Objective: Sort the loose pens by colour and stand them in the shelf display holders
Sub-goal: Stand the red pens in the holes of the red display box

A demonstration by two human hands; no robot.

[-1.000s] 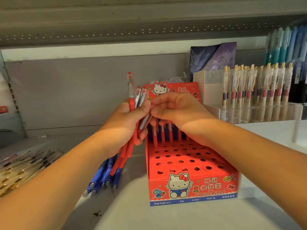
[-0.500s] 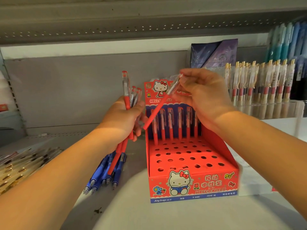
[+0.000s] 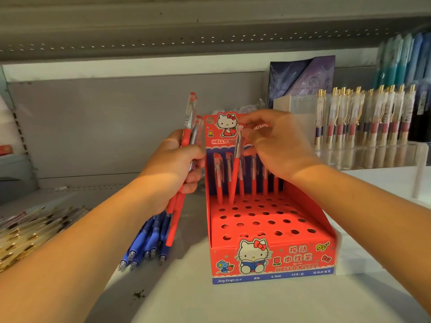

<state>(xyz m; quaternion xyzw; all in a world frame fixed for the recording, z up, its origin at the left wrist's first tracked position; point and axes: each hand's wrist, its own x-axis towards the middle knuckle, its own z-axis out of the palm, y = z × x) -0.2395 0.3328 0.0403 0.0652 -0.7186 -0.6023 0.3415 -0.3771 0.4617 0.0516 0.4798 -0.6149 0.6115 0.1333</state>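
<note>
A red Hello Kitty display holder (image 3: 268, 257) with rows of holes stands on the white shelf. Several red pens (image 3: 254, 180) stand in its back row. My right hand (image 3: 272, 145) pinches the clear top of one red pen (image 3: 235, 171), which is nearly upright with its tip at the back row near the left. My left hand (image 3: 172, 169) grips a bunch of red pens (image 3: 184, 141) left of the holder. Blue pens (image 3: 149, 243) lie on the shelf below that hand.
A clear stepped holder (image 3: 363, 157) with gold-clipped pens stands at the right. More gold-trimmed pens (image 3: 30, 231) lie loose at the left. An upper shelf edge (image 3: 163, 33) hangs overhead. Teal and blue pens (image 3: 405, 57) fill the far right.
My right hand drew one red pen from the bunch, swung it from slanted to almost upright, and lowered its tip to the holder's back row. My left hand stayed put.
</note>
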